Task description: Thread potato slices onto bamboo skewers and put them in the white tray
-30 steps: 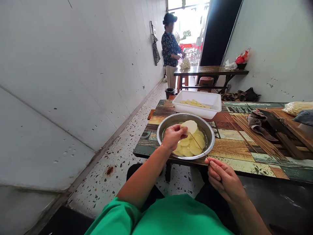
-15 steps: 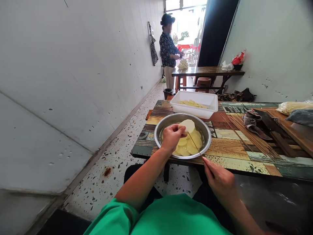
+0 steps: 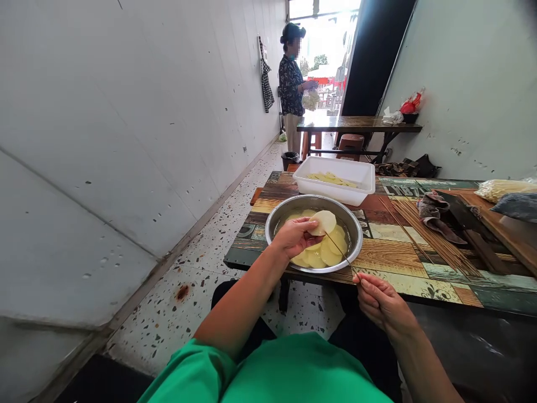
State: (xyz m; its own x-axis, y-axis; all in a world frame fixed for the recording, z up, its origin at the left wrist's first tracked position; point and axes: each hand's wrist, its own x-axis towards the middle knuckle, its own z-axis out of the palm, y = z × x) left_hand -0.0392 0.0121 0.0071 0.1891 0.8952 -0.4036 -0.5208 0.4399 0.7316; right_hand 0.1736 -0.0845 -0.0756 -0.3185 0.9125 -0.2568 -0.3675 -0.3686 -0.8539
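Over a round metal basin [image 3: 354,246], my left hand [image 3: 291,237] pinches a pale round potato slice [image 3: 325,222] by its left edge. Several more potato slices [image 3: 315,258] lie in water inside the basin. Past the table's front edge, my right hand [image 3: 384,302] is closed on a thin wooden skewer [image 3: 339,250]. The skewer slants up to the left, and its far end meets the lower edge of the held slice. Whether the tip has gone into the slice I cannot tell.
Behind the basin stands a white plastic tub [image 3: 339,193] with potato pieces inside. To the right lie many loose skewers [image 3: 432,238], a crumpled cloth [image 3: 434,210], a dark-bladed knife [image 3: 465,212] and a wooden board [image 3: 503,224]. A co-worker [image 3: 291,84] stands by the far table [image 3: 361,122].
My right hand has shifted slightly right and down along with the skewer. The held slice has sunk a little. Farther back, the co-worker has lifted a clear bag off the far table.
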